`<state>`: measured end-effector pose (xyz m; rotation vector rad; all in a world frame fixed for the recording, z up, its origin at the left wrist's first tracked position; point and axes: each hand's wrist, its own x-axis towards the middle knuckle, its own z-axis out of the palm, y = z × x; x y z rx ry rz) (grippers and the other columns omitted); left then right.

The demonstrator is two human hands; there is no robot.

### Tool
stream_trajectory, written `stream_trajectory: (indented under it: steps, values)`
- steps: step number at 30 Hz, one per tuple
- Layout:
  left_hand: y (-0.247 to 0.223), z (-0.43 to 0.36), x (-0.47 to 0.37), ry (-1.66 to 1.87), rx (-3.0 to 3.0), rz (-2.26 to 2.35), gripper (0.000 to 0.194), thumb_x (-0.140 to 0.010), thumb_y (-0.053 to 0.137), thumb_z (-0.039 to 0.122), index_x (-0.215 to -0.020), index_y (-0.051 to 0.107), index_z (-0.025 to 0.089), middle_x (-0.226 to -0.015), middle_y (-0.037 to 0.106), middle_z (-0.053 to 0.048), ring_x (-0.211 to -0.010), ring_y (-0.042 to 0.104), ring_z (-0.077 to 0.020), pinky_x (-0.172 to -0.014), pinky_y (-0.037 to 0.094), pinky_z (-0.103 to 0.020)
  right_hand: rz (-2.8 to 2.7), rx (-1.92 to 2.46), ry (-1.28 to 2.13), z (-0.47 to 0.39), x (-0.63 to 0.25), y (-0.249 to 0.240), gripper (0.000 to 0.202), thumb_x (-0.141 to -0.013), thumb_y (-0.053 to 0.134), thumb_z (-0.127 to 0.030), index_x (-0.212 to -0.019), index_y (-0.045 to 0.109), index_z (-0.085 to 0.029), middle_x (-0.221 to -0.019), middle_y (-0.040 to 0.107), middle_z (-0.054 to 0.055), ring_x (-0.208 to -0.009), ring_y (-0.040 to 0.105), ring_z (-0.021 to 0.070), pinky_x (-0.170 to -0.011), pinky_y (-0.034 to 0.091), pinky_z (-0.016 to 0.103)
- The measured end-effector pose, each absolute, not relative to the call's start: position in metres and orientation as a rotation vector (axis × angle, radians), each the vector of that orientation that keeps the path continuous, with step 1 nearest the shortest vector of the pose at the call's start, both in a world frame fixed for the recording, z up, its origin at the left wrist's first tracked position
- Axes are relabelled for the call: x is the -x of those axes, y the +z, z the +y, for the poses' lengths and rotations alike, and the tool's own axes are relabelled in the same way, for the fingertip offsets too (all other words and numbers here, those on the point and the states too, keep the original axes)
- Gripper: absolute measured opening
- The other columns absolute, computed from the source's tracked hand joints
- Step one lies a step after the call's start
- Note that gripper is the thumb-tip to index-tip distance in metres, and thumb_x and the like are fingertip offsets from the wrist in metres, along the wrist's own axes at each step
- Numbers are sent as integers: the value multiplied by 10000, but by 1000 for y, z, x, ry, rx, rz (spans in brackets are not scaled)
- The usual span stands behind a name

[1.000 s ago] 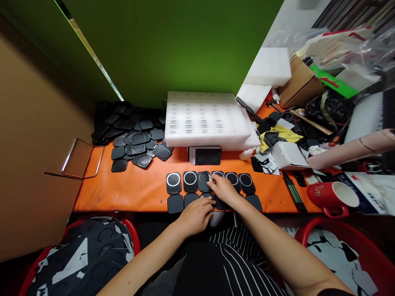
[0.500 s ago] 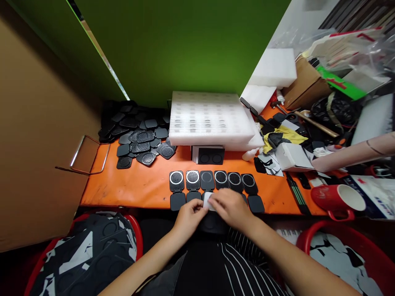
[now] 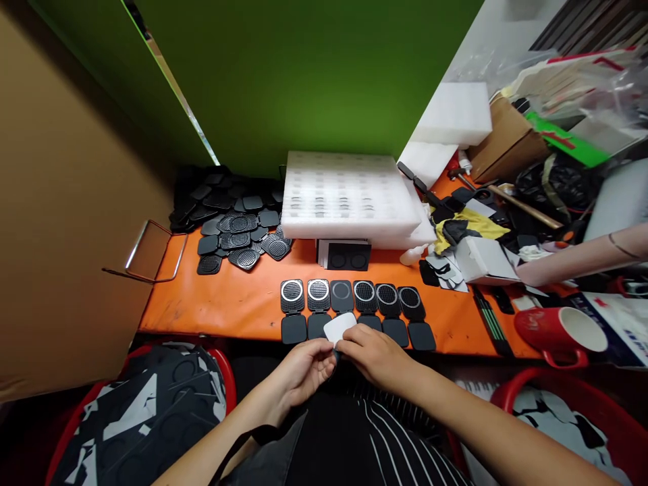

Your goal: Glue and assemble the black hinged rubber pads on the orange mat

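A small white rounded square piece [image 3: 339,328] is pinched between my two hands at the front edge of the orange table. My left hand [image 3: 308,368] grips its near corner with thumb and forefinger, the other fingers curled below. My right hand [image 3: 374,351] holds the same piece from its right side. Just beyond lies a row of hinged black flaps, each with a ringed upper half; one [image 3: 341,295] has a plain dark ring, and a neighbour [image 3: 318,294] shows a bright ring on a mesh. The piece partly covers the lower flaps.
A white foam block [image 3: 349,196] stands at the back before a green panel. Black parts [image 3: 237,239] are piled to the left. Red tubs of scraps [image 3: 230,381] stand below the table. At right are a red mug [image 3: 541,334], a white box [image 3: 480,260] and a hammer [image 3: 526,206].
The white piece has been raised and turned so its face shows more fully. My hands have drawn together at its near corner. The black sheet that hung below my hands is no longer visible.
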<state>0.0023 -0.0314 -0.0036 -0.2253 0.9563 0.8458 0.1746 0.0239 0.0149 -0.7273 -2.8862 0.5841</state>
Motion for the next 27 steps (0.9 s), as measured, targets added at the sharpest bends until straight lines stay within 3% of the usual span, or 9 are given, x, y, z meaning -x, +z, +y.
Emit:
stream_trajectory:
  steps: [8, 13, 17, 21, 24, 27]
  values:
    - [-9, -36, 11, 764, 195, 890, 138, -818, 514, 83, -694, 576, 85, -515, 584, -7, -421, 573, -62, -503, 496, -127, -2926, 501, 494, 18, -166, 18, 185, -909, 433, -198, -929, 615, -226, -865, 593, 41, -791, 514, 182, -628, 411, 274]
    - [-7, -37, 13, 754, 110, 944, 129, -801, 560, 105, -676, 581, 82, -547, 608, -23, -444, 593, -70, -476, 483, -121, -2902, 673, 586, 19, -162, 19, 214, -912, 428, -225, -1078, 563, -205, -948, 599, 76, -831, 520, 186, -642, 436, 280]
    - [0, -39, 16, 707, 104, 902, 139, -801, 580, 138, -674, 587, 83, -555, 604, -16, -437, 584, -60, -452, 459, -115, -2805, 558, 489, 19, -163, 14, 216, -923, 390, -209, -991, 594, -200, -835, 614, 61, -770, 532, 177, -624, 435, 275]
    - [-2, -43, 18, 651, 73, 883, 142, -801, 575, 188, -698, 597, 93, -574, 604, -5, -460, 582, -56, -480, 457, -122, -2678, 474, 436, 18, -168, 12, 237, -924, 371, -179, -953, 604, -214, -844, 629, 63, -806, 563, 171, -679, 451, 286]
    - [-14, -50, 16, 496, -351, 1091, 167, -806, 531, 239, -689, 586, 133, -596, 622, -2, -482, 576, -74, -494, 442, -153, -2525, 517, 509, 27, -174, 20, 219, -902, 388, -169, -943, 587, -250, -893, 623, 59, -863, 575, 181, -736, 471, 324]
    - [-28, -58, 16, 270, -922, 1391, 194, -759, 528, 217, -572, 540, 167, -574, 623, -19, -582, 617, -161, -562, 453, -237, -2173, 825, 639, 46, -178, 30, 153, -887, 419, -195, -950, 535, -272, -973, 591, 70, -920, 574, 202, -787, 477, 384]
